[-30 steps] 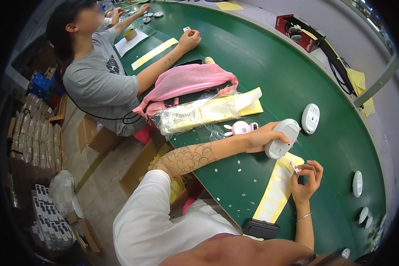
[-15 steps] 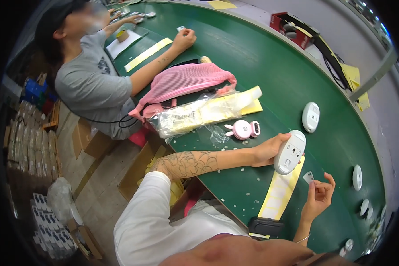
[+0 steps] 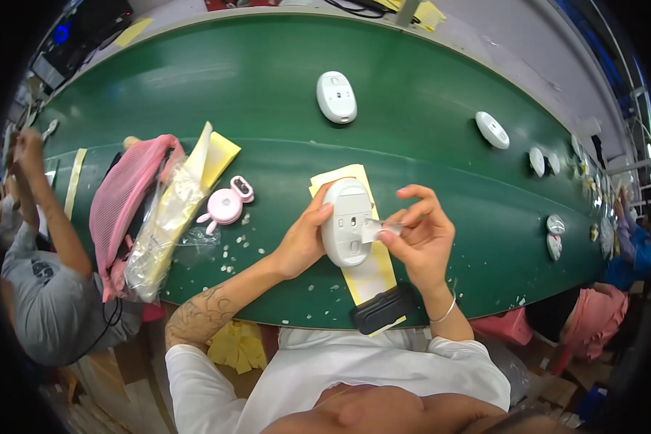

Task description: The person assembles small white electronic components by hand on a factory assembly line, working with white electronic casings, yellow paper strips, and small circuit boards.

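Observation:
My left hand [image 3: 304,239] grips a white computer mouse [image 3: 347,249], its underside turned up toward me. From the right, my right hand [image 3: 423,235] pinches a small clear-and-white sticker [image 3: 371,231] between thumb and finger. The sticker's free end overlaps the right edge of the mouse; whether it is stuck down I cannot tell. Under the mouse lies a yellow-backed label strip [image 3: 365,282] on the green table. A black block [image 3: 382,309] sits across the strip's near end.
Another white mouse [image 3: 336,98] lies at the far middle, with a further mouse [image 3: 492,130] to its right. Left of my hands are a pink device with rabbit ears [image 3: 225,207], a plastic-wrapped label pack [image 3: 173,217] and a pink mesh bag [image 3: 132,195]. A co-worker [image 3: 50,282] sits at the left.
My view has swung to the right. My right hand has brought the sticker from beside the mouse to its underside, while the left hand keeps hold of the mouse.

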A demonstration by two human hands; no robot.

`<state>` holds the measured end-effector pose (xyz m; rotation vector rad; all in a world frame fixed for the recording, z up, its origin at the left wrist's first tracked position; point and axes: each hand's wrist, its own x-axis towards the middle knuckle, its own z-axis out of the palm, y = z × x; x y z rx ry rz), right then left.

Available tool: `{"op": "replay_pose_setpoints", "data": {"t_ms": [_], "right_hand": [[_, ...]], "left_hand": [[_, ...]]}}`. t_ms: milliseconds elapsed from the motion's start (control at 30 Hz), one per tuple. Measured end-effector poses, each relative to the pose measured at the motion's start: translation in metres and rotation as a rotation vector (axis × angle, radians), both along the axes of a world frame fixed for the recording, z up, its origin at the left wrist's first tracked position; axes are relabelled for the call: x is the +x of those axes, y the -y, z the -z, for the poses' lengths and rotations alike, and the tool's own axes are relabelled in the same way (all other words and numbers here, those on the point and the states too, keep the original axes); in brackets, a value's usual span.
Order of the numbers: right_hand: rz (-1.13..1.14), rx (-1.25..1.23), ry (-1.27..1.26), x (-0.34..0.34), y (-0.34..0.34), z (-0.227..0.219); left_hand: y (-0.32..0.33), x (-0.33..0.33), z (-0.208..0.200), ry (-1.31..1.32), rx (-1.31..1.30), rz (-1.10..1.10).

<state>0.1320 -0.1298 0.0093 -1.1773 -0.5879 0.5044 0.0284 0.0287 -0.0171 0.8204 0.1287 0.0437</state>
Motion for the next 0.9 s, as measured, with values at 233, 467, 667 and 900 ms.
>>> {"op": "replay_pose_setpoints", "data": {"t_ms": [233,467,667,900], "right_hand": [[0.007,-0.142,0.144,-0.011,-0.001,0.003],[0.004,-0.150,0.215,-0.012,0.000,0.005],[0.008,-0.163,0.257,-0.012,0.000,0.005],[-0.005,-0.195,0.284,-0.013,0.000,0.006]], "left_hand": [[0.004,-0.004,0.000,-0.040,-0.013,0.058],[0.006,-0.004,0.000,-0.073,-0.007,0.039],[0.006,-0.004,0.001,-0.068,0.021,0.067],[0.005,-0.005,0.000,-0.095,0.048,0.074]]}}
